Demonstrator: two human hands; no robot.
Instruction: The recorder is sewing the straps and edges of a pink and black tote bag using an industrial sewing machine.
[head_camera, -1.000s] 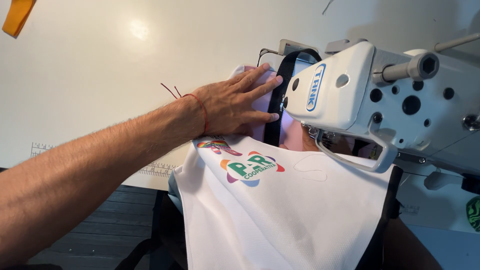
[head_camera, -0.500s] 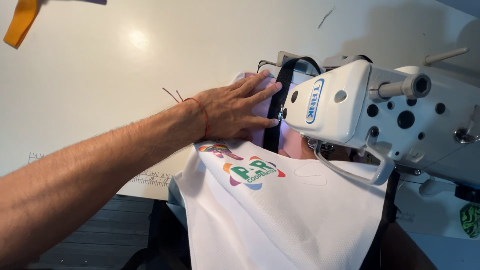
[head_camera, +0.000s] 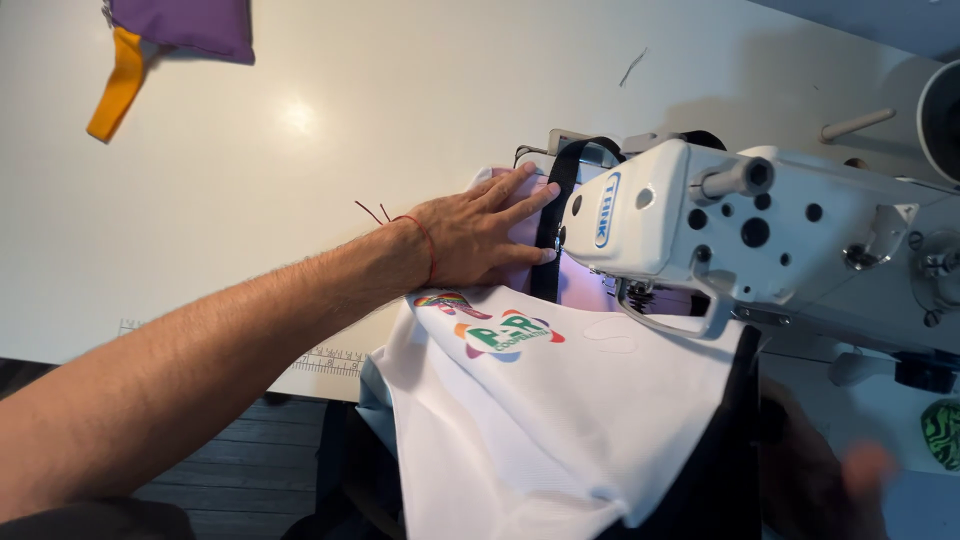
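My left hand (head_camera: 478, 235) lies flat, fingers spread, pressing white fabric (head_camera: 540, 410) with a coloured printed emblem down beside a black strap (head_camera: 556, 205). The strap runs under the head of a white sewing machine (head_camera: 740, 230). A red thread bracelet circles the left wrist. My right hand (head_camera: 825, 480) appears blurred at the lower right, against the dark edge of the fabric below the machine; its grip is unclear.
The white table (head_camera: 300, 130) stretches to the left and back. A purple cloth piece (head_camera: 190, 25) with a yellow strap (head_camera: 118, 85) lies at the far left corner. A ruler strip (head_camera: 320, 358) marks the table's front edge. Dark wooden floor shows below.
The view has shifted, bringing the purple cloth at the back left into sight. My right hand has come into view at the lower right. The left hand stays flat on the fabric.
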